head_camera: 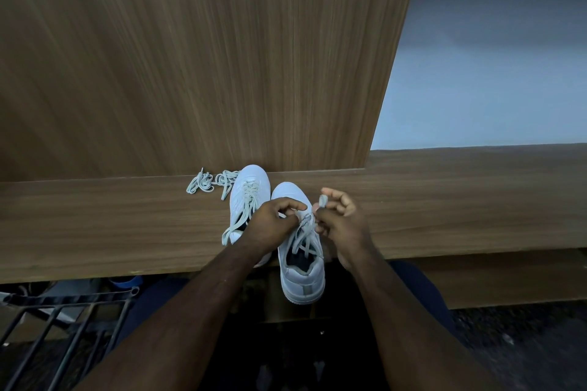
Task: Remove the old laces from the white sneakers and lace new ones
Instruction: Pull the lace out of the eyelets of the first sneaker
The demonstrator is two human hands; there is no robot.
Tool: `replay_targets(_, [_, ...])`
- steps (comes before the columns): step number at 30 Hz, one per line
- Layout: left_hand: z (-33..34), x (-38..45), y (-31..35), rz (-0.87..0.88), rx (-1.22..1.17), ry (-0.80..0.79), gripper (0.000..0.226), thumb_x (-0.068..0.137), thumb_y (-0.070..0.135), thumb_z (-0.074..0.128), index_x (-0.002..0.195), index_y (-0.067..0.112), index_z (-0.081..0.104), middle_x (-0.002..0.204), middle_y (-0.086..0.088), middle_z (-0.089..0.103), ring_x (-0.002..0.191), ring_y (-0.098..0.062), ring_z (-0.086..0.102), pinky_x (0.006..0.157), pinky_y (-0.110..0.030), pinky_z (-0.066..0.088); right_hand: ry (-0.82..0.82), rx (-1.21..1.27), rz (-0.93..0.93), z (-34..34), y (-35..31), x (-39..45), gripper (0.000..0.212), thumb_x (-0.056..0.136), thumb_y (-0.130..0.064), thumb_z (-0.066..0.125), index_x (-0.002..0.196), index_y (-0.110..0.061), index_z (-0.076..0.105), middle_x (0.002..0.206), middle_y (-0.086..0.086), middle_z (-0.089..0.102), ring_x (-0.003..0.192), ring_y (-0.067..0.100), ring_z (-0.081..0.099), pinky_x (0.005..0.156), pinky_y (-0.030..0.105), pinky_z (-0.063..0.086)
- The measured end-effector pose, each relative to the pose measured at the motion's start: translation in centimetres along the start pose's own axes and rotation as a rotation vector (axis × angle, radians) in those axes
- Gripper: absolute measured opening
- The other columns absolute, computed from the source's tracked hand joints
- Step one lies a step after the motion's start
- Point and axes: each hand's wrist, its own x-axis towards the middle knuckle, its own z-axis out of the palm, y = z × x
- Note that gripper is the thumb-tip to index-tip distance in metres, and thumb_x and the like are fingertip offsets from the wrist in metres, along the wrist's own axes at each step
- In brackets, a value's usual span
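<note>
Head view: both sneakers laced. Left hand (273, 219) and right hand (336, 216) fingers pinch right sneaker (301, 263) lace (303, 238). Loose laces (209, 182) on desk (95, 225); removal judged just starting.

Overall illumination is dim and cool, with a bluish cast noted across the whole frame. The brightest area is found at upper right, where a pale wall (489, 73) is evenly lit; no glare or hot spots are recorded. The space below the table (95, 232) is rendered almost black, and detail there is lost. Soft, weak shadows are observed beneath the white sneakers (298, 251); no hard shadow edges are seen. Wide-angle distortion is evident: straight edges of the wooden panel (190, 57) are splayed outward toward the corners. Slight softness is noted at the frame margins, and smearing at lower right. The centre is held in acceptable focus.
</note>
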Motion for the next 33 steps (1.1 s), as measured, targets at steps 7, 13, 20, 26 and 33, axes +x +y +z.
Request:
replay_targets(7, [0.0, -0.5, 0.5, 0.008, 0.072, -0.085, 0.021, 0.081, 0.008, 0.068, 0.087, 0.028, 0.074, 0.084, 0.005, 0.071, 0.059, 0.004, 0.057, 0.064, -0.019, 0.045, 0.012, 0.393, 0.132, -1.2, -0.9, 0.4, 0.028, 0.091, 0.003, 0.057, 0.115, -0.011, 0.064, 0.088, 0.008, 0.071, 0.072, 0.019, 0.065, 0.069, 0.033, 0.054])
replay_targets(13, [-0.6, -0.6, 0.3, -0.077, -0.054, -0.01, 0.024, 0.086, -0.001, 0.054, 0.082, 0.02, 0.066, 0.078, 0.0, 0.067, 0.064, -0.008, 0.063, 0.065, -0.029, 0.05, 0.187, -0.254, 0.02, -1.1, 0.1, 0.5, 0.032, 0.083, 0.002, 0.062, 0.103, -0.022, 0.068, 0.103, -0.001, 0.071, 0.083, 0.013, 0.067, 0.068, 0.028, 0.054])
replay_targets(20, [-1.5, -1.0, 2.0, -0.321, -0.443, -0.009, 0.032, 0.09, -0.008, 0.035, 0.08, 0.013, 0.058, 0.077, -0.008, 0.071, 0.058, -0.012, 0.065, 0.054, -0.024, 0.049, -0.038, -0.512, -0.054, -0.5, 1.6, 0.2, 0.038, 0.076, -0.03, 0.08, 0.111, -0.032, 0.067, 0.104, -0.009, 0.07, 0.092, 0.009, 0.069, 0.081, 0.032, 0.059])
replay_targets(26, [-2.7, -0.8, 3.0, -0.408, -0.547, -0.067, 0.02, 0.091, 0.016, 0.043, 0.092, 0.016, 0.063, 0.083, -0.006, 0.064, 0.061, -0.019, 0.063, 0.058, -0.027, 0.044, -0.169, -0.581, -0.034, -0.9, 2.1, 0.2, 0.04, 0.082, -0.015, 0.077, 0.119, -0.027, 0.069, 0.106, -0.008, 0.073, 0.092, 0.007, 0.071, 0.089, 0.035, 0.059])
replay_targets(33, [-3.4, -0.6, 3.4, -0.415, -0.707, -0.092, 0.035, 0.095, 0.049, 0.055, 0.106, 0.018, 0.064, 0.07, 0.0, 0.057, 0.052, -0.013, 0.048, 0.048, -0.022, 0.037, -0.18, -0.629, -0.039, -0.8, 2.3, 0.4, 0.048, 0.079, -0.014, 0.078, 0.125, -0.022, 0.066, 0.109, -0.007, 0.07, 0.095, 0.007, 0.068, 0.089, 0.028, 0.056])
